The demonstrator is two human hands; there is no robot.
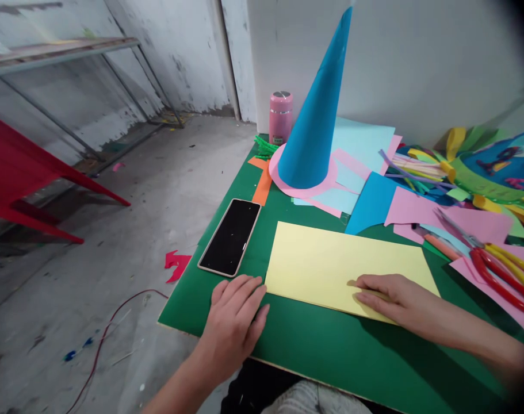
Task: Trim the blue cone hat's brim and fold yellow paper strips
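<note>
A pale yellow sheet of paper (313, 259), seemingly doubled along its front edge, lies flat on the green tabletop (305, 339). My left hand (238, 313) rests palm down at the table's front edge, its fingers loosely stretched and the fingertips close to the sheet's near left corner. On the right part of the sheet lies my right hand (400, 296), thumb and fingers extended to the left, with a small gap between them. No pinched edge shows there. Beyond my left hand is a phone (231, 236) with a dark screen.
A tall blue paper cone (316, 115) with a pink brim stands at the back, beside a pink bottle (280, 118). Scissors (486, 259) with red and yellow handles lie at right among paper pieces. A red chair (33, 167) is on the floor at left.
</note>
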